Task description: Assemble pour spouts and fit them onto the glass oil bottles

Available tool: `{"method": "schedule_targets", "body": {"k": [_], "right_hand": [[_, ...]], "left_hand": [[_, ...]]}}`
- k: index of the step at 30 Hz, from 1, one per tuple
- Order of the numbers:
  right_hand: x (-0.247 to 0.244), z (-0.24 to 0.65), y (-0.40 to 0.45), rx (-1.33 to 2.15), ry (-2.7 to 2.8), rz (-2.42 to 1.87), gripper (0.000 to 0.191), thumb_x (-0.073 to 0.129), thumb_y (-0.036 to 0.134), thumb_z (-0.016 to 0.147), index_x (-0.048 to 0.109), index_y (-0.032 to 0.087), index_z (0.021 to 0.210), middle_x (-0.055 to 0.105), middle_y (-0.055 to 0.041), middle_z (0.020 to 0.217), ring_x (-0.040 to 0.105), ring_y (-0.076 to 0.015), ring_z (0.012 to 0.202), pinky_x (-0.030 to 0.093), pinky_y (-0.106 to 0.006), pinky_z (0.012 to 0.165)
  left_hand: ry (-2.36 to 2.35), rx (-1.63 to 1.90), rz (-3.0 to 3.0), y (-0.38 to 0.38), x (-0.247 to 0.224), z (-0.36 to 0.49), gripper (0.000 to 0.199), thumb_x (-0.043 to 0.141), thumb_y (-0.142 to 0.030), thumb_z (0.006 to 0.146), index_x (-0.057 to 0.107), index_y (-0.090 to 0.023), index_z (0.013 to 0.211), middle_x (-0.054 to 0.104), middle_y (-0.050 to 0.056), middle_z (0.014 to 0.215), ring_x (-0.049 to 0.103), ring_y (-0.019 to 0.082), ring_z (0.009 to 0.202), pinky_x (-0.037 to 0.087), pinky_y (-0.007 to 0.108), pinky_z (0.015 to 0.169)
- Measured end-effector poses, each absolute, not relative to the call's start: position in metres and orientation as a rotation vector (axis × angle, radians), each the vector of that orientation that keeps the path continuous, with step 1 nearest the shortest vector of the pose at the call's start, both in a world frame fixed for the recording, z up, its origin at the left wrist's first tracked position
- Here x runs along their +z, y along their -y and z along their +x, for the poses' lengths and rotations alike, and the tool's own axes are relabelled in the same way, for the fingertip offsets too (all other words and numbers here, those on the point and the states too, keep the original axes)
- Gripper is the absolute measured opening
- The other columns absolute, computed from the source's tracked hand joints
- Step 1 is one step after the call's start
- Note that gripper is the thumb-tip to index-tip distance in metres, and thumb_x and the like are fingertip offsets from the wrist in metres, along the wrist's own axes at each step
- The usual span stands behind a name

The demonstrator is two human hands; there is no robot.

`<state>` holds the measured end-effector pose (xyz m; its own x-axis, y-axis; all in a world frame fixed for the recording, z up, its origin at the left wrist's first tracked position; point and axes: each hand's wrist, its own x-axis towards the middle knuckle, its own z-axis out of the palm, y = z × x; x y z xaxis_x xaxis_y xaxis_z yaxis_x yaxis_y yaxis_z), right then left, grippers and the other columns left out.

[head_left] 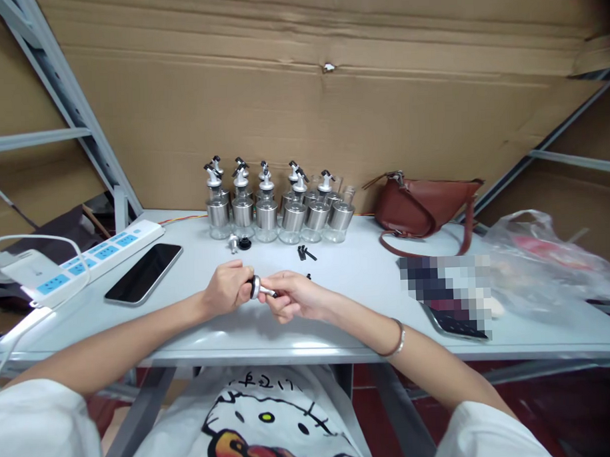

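Near the front of the white table, my left hand (228, 288) is closed on the dark base of a silver pourer top (257, 287). The fingers of my right hand (293, 297) are closed round its slim spout end, which points right. Behind my hands stand several glass bottles with steel bands (267, 220), in rows; many carry silver pourers with black flaps. A small silver part (233, 242) and a black ring-like part (244, 243) lie in front of the bottles. Several small black pieces (306, 252) lie to their right.
A phone (144, 274) and a white power strip (103, 252) with a cable lie at the left. On the right are a brown bag (424, 204), a second phone (456, 322) partly pixelated, and a clear plastic bag (541, 260). Cardboard (301, 115) stands behind the table.
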<state>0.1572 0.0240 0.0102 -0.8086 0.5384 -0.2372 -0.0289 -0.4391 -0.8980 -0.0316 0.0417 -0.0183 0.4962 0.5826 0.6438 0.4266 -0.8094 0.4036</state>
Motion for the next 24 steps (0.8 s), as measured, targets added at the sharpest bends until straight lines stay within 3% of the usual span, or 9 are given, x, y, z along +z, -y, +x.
{"method": "schedule_targets", "body": {"k": [4,11,17,24], "right_hand": [[0.008,0.157,-0.024,2.262,1.420,-0.657,0.035,0.064,0.046,0.082,0.057,0.014,0.071,0.029,0.0150,0.040,0.019,-0.0011,0.032,0.025,-0.020,0.042],[0.010,0.155,-0.014,1.815,1.645,-0.681,0.045,0.062,0.059,0.078,0.055,0.016,0.071,0.034,0.0116,0.046,0.024,-0.0041,0.041,0.020,-0.022,0.044],[0.012,0.161,-0.011,0.987,2.096,-0.833,0.035,0.043,0.043,0.095,0.052,0.018,0.072,0.038,0.0071,0.054,0.030,-0.0073,0.048,0.026,-0.023,0.051],[0.003,0.175,-0.026,-0.246,2.477,-0.613,0.040,0.027,0.033,0.104,0.055,0.016,0.082,0.056,-0.0010,0.063,0.044,-0.0122,0.053,0.030,-0.026,0.058]], "left_hand": [[-0.847,1.224,2.596,-0.040,-0.016,-0.031,0.055,0.022,-0.064,0.092,0.043,-0.024,0.060,0.040,-0.002,0.048,0.026,0.015,0.044,0.031,0.031,0.052],[-0.906,1.326,2.548,-0.031,-0.014,-0.026,0.050,0.019,-0.052,0.098,0.038,-0.023,0.062,0.039,-0.003,0.050,0.032,0.015,0.046,0.029,0.029,0.051],[-0.960,1.278,2.388,-0.024,-0.007,-0.018,0.042,0.020,-0.038,0.099,0.035,-0.023,0.064,0.034,-0.006,0.051,0.033,0.012,0.043,0.028,0.025,0.046],[-1.043,0.973,1.853,-0.021,-0.005,-0.008,0.044,0.024,-0.047,0.093,0.036,-0.022,0.058,0.033,-0.006,0.046,0.030,0.010,0.044,0.029,0.025,0.047]]}}
